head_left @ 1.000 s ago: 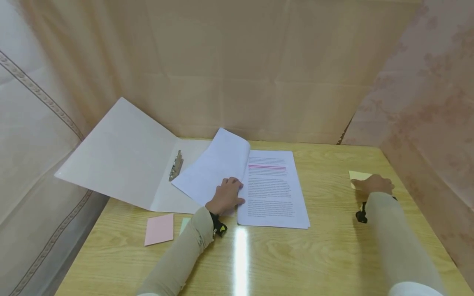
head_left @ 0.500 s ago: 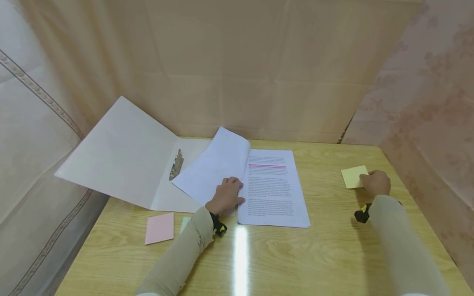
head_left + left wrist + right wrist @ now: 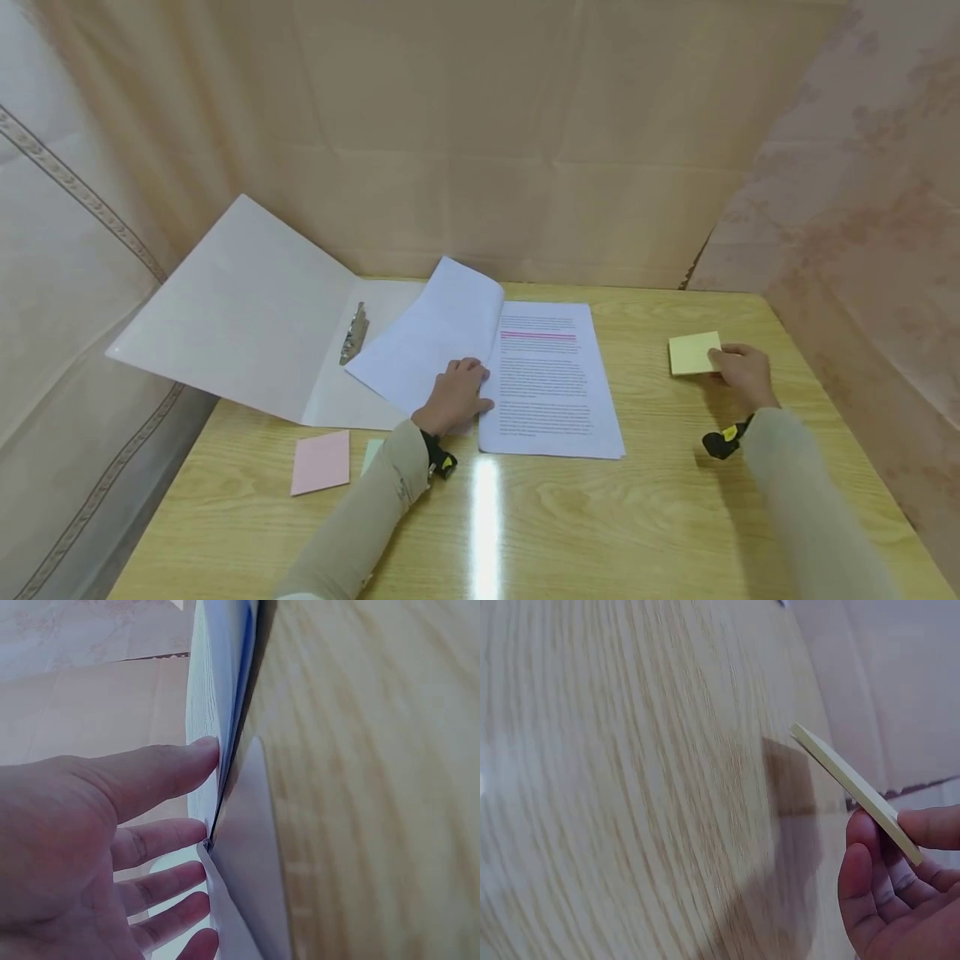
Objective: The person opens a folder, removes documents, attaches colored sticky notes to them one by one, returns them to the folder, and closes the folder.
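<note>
My right hand (image 3: 746,372) pinches a pad of yellow sticky notes (image 3: 692,353) between thumb and fingers. In the right wrist view the pad (image 3: 859,793) is tilted and off the table, its shadow falling on the wood. My left hand (image 3: 455,395) rests with fingers spread at the fold of a stack of printed pages (image 3: 547,392). In the left wrist view its thumb and fingertips touch the papers (image 3: 204,697). The turned-over sheets (image 3: 442,325) lie blank side up to the left, over part of an open white binder (image 3: 255,308). Two pink highlighted lines cross the printed page.
A metal clip (image 3: 355,335) stands at the binder's spine. Near the table's front left lie a pink sticky note pad (image 3: 320,463) and a green one (image 3: 371,455), partly hidden by my left sleeve. Curtains border the wooden table (image 3: 600,533).
My right hand has lifted the yellow pad from the table's right side and moved it a little leftward. My left hand stays in place on the pages.
</note>
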Demonstrator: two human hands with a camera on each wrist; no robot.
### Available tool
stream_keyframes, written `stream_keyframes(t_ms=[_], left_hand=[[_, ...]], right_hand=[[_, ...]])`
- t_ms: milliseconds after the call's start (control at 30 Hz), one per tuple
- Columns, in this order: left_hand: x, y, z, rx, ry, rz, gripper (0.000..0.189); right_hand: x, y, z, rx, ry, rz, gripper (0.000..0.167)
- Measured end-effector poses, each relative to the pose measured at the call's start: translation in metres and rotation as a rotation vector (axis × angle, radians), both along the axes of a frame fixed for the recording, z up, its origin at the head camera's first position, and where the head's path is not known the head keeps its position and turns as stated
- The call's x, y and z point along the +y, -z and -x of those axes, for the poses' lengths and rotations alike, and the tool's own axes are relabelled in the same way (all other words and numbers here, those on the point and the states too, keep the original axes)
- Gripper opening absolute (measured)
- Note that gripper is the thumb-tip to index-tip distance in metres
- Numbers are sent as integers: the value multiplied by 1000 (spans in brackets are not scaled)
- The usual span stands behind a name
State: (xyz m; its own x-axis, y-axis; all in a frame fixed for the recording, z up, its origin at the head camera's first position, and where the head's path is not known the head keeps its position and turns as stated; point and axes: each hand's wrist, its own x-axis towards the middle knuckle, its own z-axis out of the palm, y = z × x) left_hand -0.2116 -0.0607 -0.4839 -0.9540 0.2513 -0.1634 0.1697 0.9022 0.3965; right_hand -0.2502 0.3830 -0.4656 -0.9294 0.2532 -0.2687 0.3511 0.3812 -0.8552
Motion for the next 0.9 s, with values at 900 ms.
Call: stream_keyframes(t_ms=[900], left_hand=[[-2, -5, -2, -5, -52, -82, 44]], right_hand=[[-93, -35, -22, 138, -115, 159, 46]])
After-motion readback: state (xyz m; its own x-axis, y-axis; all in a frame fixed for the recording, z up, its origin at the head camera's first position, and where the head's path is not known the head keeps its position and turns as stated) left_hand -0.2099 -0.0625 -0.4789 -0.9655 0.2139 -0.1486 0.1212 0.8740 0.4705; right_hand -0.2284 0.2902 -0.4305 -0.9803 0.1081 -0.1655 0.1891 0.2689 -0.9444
